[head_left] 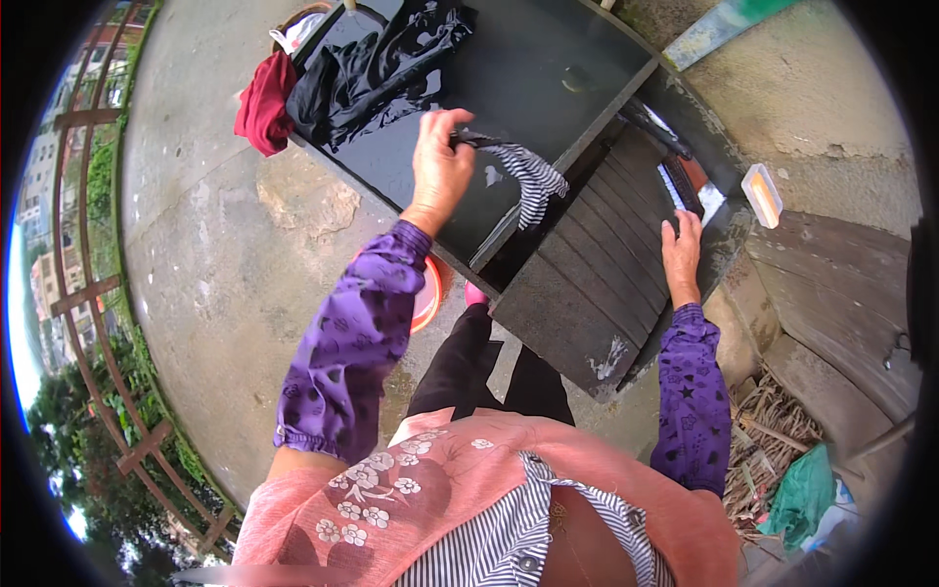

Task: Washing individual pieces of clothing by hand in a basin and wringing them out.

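Note:
My left hand (440, 166) is closed on one end of a black-and-white striped cloth (533, 181), held over the dark water basin. The cloth's other end hangs by the divider between the basin and a ridged washboard (597, 245). At the washboard's right edge, my right hand (682, 254) has its fingers apart, with the fingertips at the near end of a dark scrub brush (680, 191) with pale bristles. Whether they grip it is unclear. Wet black clothing (377, 83) lies in the basin's far left part, with a dark red cloth (266, 103) over the rim.
A clear soap box (761, 196) with an orange bar sits on the right ledge. Below the basin's left edge is a red-rimmed tub (427, 298), partly hidden by my arm. Dry sticks (773, 440) and a green bag (797, 494) lie at right. A railing (93, 293) runs along the left.

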`<state>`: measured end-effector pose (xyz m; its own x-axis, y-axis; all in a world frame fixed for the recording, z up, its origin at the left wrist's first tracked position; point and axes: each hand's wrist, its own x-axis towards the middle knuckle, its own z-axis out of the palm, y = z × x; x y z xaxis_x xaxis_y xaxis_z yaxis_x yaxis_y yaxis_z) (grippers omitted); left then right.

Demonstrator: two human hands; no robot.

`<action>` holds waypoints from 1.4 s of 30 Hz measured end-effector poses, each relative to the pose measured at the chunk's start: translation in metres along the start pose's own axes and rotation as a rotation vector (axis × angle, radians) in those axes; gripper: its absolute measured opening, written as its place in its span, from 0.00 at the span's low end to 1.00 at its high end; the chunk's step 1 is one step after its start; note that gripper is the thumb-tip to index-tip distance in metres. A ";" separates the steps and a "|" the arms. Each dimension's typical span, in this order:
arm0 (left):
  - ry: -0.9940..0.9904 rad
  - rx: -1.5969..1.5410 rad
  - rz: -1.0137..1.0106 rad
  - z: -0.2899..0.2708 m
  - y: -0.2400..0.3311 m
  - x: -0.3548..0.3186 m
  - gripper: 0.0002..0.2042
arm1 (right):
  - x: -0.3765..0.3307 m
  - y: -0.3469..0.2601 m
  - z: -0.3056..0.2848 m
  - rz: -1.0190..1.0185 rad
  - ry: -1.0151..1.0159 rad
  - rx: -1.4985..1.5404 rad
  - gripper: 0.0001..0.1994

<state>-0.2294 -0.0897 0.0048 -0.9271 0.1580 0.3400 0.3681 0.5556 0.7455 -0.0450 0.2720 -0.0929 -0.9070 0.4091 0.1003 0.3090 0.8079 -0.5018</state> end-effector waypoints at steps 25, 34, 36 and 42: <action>-0.565 -0.093 -0.199 -0.044 -0.136 -0.006 0.12 | 0.084 -0.262 0.149 0.118 -0.524 0.539 0.14; -0.443 -0.701 -1.130 -0.009 -0.094 -0.026 0.32 | 0.072 -0.274 0.170 -0.251 -0.354 -0.367 0.15; -0.486 -0.974 -1.228 0.000 -0.079 -0.019 0.33 | 0.083 -0.289 0.142 -0.025 -0.289 -0.257 0.14; -0.237 -1.636 -1.397 0.010 -0.069 0.011 0.26 | 0.049 -0.347 0.105 0.064 -0.253 1.041 0.07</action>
<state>-0.2658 -0.1178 -0.0483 -0.5177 0.5218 -0.6780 -0.7776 -0.6174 0.1187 -0.2269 -0.0322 -0.0037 -0.9676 0.2416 -0.0732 0.0706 -0.0194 -0.9973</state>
